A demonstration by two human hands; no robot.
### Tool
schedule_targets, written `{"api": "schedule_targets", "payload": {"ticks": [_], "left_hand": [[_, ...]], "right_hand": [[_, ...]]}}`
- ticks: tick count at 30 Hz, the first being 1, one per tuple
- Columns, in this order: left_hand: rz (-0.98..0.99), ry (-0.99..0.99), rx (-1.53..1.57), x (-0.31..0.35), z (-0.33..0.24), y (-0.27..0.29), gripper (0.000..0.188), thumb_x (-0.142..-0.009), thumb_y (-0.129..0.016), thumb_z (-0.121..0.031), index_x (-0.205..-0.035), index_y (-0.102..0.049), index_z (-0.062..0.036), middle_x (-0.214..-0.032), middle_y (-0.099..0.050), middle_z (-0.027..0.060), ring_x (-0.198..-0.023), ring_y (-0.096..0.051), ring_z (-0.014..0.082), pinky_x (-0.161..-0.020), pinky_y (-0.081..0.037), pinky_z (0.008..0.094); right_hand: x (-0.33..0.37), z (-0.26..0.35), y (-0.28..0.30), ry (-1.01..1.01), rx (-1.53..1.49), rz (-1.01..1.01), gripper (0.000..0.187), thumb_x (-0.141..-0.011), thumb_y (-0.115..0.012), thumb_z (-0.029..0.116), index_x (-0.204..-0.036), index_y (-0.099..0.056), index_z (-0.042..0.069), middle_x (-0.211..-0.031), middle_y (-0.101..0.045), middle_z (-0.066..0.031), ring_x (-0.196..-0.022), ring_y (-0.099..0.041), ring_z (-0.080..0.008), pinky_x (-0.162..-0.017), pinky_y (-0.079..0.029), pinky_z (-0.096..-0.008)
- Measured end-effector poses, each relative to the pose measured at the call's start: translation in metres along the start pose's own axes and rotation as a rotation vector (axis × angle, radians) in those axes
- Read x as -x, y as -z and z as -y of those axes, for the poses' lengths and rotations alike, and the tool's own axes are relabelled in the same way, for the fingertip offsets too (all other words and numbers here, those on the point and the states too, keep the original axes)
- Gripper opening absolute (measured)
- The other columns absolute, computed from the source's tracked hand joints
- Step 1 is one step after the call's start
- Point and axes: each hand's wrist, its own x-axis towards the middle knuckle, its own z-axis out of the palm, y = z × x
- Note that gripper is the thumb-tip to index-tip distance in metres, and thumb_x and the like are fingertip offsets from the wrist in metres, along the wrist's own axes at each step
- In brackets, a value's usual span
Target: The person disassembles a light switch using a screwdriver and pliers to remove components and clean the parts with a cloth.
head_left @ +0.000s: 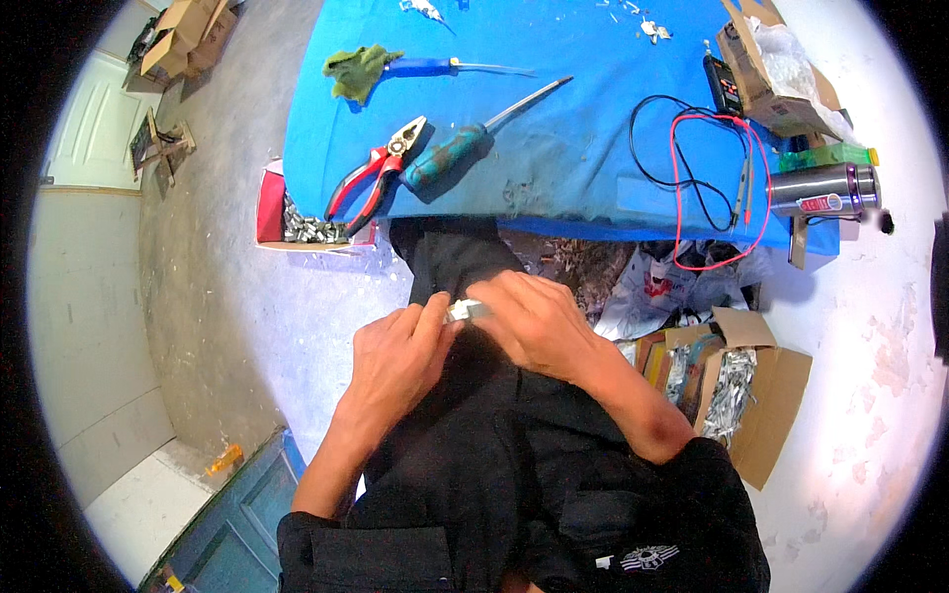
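Observation:
A small white and silvery piece (463, 310), its kind too small to make out, sits between my two hands above my lap. My left hand (400, 344) pinches one end of it with thumb and fingers. Curled over the other end is my right hand (539, 321), whose fingers partly cover it. On the blue table beyond them lie pliers (400, 144) with red and black handles, their jaws pointing away. Touching or close beside these is a screwdriver (442, 163) with a worn teal handle.
Farther back lie a blue-handled screwdriver (423, 67) and a green rag (356, 74). At right are a multimeter (723, 85) with red and black leads, a steel flask (816, 189) and cardboard boxes (771, 410). A box of metal pieces (306, 225) stands left.

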Motion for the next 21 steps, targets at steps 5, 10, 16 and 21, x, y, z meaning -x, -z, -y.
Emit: {"api": "schedule_targets", "payload": {"ticks": [5,10,16,21], "left_hand": [[0.013,-0.022,-0.042,0.005,0.009,-0.016,0.023,-0.096,-0.076,-0.023,-0.108,-0.065,-0.0066,-0.077,-0.064,0.0085,-0.07,-0.067,0.0289,-0.059,-0.051,0.0429],[0.023,0.007,-0.062,0.011,0.018,-0.033,0.022,-0.099,-0.071,-0.026,-0.101,-0.064,-0.0057,-0.077,-0.064,0.0094,-0.07,-0.069,0.0313,-0.058,-0.053,0.0443],[0.119,0.167,-0.037,0.007,0.02,-0.039,0.023,-0.102,-0.067,-0.026,-0.11,-0.061,-0.0054,-0.082,-0.07,0.0146,-0.069,-0.07,0.0367,-0.058,-0.053,0.05],[0.176,0.162,-0.069,0.003,0.031,-0.047,0.025,-0.104,-0.065,-0.028,-0.098,-0.055,-0.0055,-0.08,-0.07,0.0165,-0.069,-0.07,0.0386,-0.057,-0.052,0.0511]], "right_hand": [[0.003,-0.013,-0.018,0.011,0.005,0.058,0.031,-0.092,-0.075,0.021,-0.116,-0.063,0.004,-0.097,-0.063,-0.0112,-0.087,-0.067,-0.0335,-0.074,-0.054,-0.0443],[0.001,-0.023,-0.028,0.014,-0.009,0.13,0.027,-0.093,-0.075,0.022,-0.109,-0.061,0.004,-0.092,-0.063,-0.0128,-0.084,-0.069,-0.0352,-0.07,-0.055,-0.046],[0.003,-0.039,-0.049,0.021,0.015,0.111,0.025,-0.095,-0.073,0.024,-0.098,-0.057,0.006,-0.087,-0.064,-0.0136,-0.079,-0.069,-0.0364,-0.065,-0.054,-0.0475],[0.002,-0.045,-0.058,0.005,0.025,0.116,0.025,-0.096,-0.073,0.026,-0.096,-0.056,0.007,-0.086,-0.064,-0.0139,-0.077,-0.069,-0.0359,-0.063,-0.054,-0.0472]]}}
